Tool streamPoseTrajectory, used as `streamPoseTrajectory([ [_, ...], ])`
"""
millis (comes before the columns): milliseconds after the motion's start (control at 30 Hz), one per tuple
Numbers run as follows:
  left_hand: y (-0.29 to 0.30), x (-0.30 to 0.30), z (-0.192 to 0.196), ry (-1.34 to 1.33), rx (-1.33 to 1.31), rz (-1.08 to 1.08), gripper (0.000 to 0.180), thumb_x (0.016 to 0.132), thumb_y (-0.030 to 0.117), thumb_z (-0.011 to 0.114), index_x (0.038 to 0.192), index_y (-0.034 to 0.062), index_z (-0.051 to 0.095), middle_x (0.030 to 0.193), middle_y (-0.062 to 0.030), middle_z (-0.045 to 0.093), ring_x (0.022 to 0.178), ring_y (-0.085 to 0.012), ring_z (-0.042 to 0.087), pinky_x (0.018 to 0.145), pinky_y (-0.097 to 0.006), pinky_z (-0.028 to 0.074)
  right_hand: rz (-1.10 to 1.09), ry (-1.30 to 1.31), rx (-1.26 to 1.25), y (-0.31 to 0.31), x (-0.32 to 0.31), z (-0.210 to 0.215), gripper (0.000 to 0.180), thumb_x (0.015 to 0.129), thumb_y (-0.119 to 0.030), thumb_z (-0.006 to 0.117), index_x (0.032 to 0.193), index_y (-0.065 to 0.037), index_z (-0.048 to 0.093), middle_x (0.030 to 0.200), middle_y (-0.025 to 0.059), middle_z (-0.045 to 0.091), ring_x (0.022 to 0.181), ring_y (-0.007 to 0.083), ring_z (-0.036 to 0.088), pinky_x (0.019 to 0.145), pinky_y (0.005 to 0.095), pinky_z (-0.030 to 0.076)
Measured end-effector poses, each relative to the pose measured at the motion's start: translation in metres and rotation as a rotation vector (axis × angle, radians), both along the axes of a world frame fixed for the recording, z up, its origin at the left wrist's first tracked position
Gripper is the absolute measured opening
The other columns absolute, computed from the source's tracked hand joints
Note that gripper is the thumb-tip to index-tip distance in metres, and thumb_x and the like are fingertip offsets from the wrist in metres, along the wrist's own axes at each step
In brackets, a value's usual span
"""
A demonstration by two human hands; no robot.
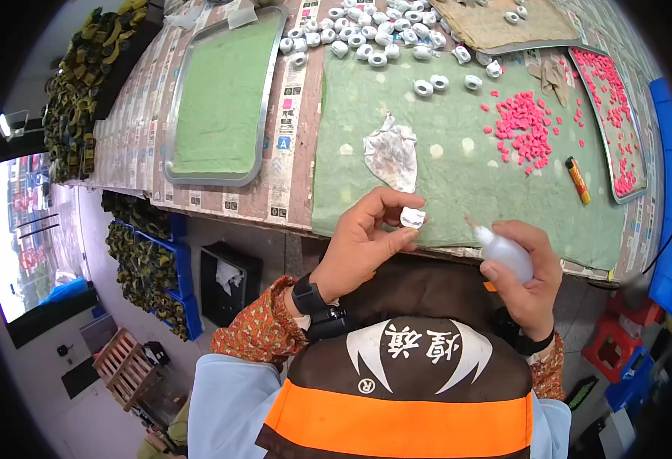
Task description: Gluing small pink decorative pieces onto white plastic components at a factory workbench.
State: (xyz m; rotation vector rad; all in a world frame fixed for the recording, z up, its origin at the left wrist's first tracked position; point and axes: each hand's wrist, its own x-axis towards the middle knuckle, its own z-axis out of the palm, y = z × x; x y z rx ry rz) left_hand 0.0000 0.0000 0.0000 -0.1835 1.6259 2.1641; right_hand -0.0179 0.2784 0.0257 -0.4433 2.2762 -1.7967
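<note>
Stained rag beyond left fingers

One left hand; one right hand; one bottle; three trays; dozens of white pieces, pink pieces

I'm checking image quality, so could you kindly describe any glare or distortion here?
Head view: the window at left is partly washed out; same view: the tray at far right bows, corners darken; same view: the left hand looks fairly sharp.
</note>
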Motion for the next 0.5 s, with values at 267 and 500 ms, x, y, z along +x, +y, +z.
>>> streamPoseTrajectory([
  [267, 0.004, 0.007, -0.004, -0.006, 0.033, 0.065, 0.032, 0.097, -0.003, 0.066, 0.126, 0.0036, 0.055, 0.118, -0.0061, 0.060, 0.111, -0.0149, 0.064, 0.091, -0.033, 0.061, 0.015, 0.212, 0.048, -0.015, 0.005, 0.013, 0.038, 0.080, -0.006, 0.083, 0.114, -0.001, 0.064, 0.096, 0.0137, 0.072, 0.078, 0.0227, 0.070, 0.069, 0.0326, 0.054],
  [500, 0.006, 0.011, -0.005, -0.057, 0.097, 0.057, 0.032, 0.097, -0.003, 0.066, 0.125, 0.0047, 0.055, 0.119, -0.0059, 0.060, 0.111, -0.0150, 0.064, 0.091, -0.033, 0.061, 0.062, 0.390, 0.061, -0.023, 0.004, 0.010, 0.036, 0.075, -0.004, 0.087, 0.105, 0.001, 0.068, 0.089, 0.0138, 0.072, 0.069, 0.0275, 0.068, 0.060, 0.0348, 0.053],
])
